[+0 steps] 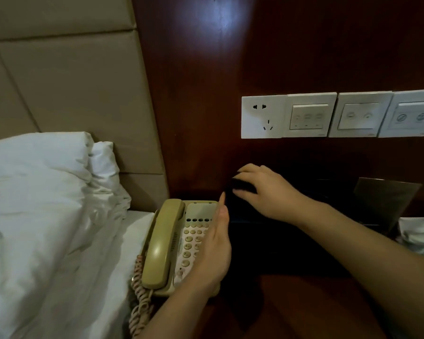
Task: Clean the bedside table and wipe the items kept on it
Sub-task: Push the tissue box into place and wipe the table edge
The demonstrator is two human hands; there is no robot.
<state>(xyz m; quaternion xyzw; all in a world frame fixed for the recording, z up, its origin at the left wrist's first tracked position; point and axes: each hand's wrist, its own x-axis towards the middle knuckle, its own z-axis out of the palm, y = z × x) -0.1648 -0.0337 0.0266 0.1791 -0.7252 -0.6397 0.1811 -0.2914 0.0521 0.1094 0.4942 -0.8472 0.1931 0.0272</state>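
left arm: bare forearm comes in from the near edge, centre-left, angled up and slightly right
left hand [212,243]: on edge, thumb side up, fingers straight and together pointing far; palm faces right, flat against the dark object [233,206], back of hand over the phone [179,243] keypad
right arm: bare forearm enters from the near right, runs diagonally up-left, crossing beyond the left hand
right hand [262,189]: palm down, wrist slightly bent, fingers curled over the top far end of the dark object, thumb on its near face; fingertips at the top edge
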